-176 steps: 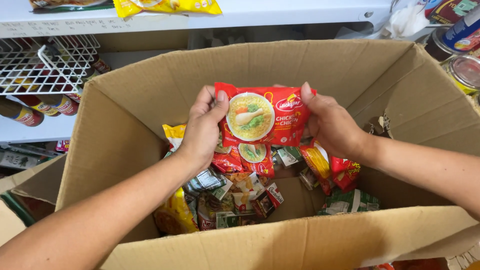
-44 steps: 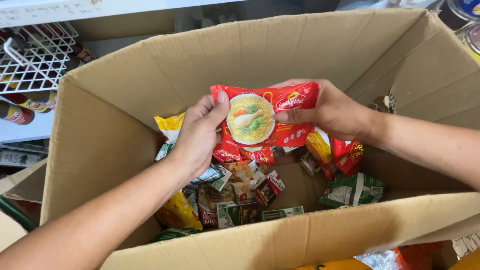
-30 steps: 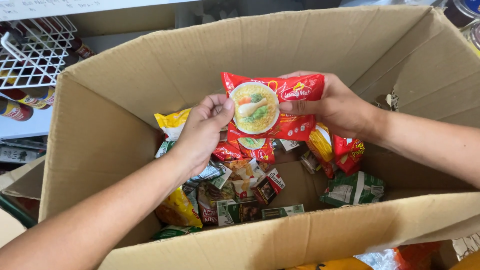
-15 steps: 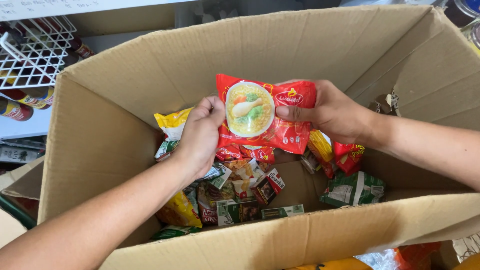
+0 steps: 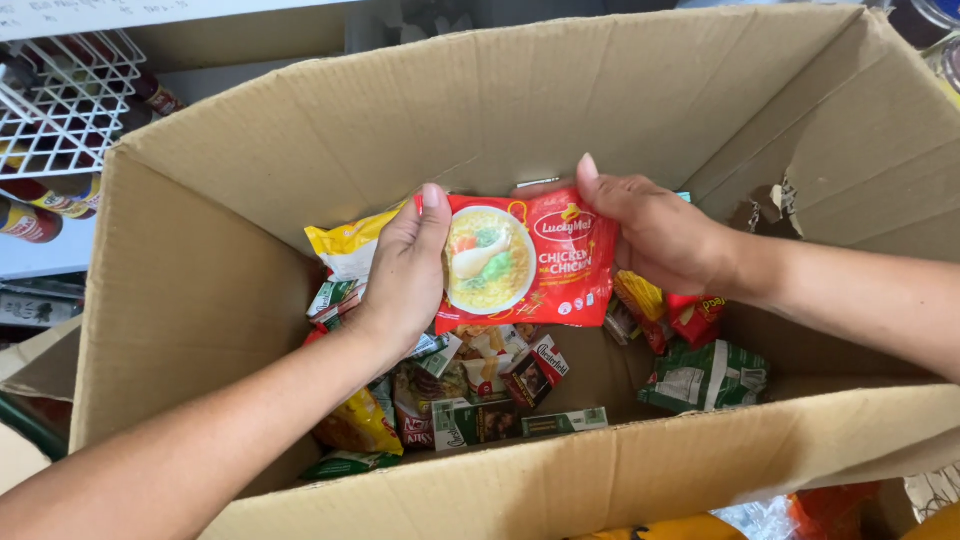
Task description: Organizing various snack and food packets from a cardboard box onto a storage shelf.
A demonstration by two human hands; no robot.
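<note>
Red noodle packet: the flat red plastic packet with a round bowl picture (image 5: 525,262) is hanging flat-faced above the heap inside the box, stretched between the two hands.
Left hand: the left hand (image 5: 405,275) is clamping the packet's left edge, thumb lying over the front beside the bowl picture, fingers tucked out of sight behind.
Right hand: the right hand (image 5: 655,235) is pinching the packet's right edge, thumb pointing up along the top corner, the remaining fingers wrapping behind the wrapper.
Packet against the grip: the wrapper is spanning the gap between both hands, its printed middle showing uncovered, its lower edge hanging free of either palm.
Near wall: the front flap of the large brown cardboard box (image 5: 560,480) is running across the bottom of the view.
Box floor: small green and red sachets (image 5: 505,420) are lying loose under the packet, a crumpled green wrapper (image 5: 705,378) sitting to the right, a yellow packet (image 5: 360,422) lying under the left forearm.
Behind the hands: another yellow packet (image 5: 345,245) is peeking out past the left thumb.
Far left: a white wire rack (image 5: 65,105) is standing outside the box, bottles showing below it.
</note>
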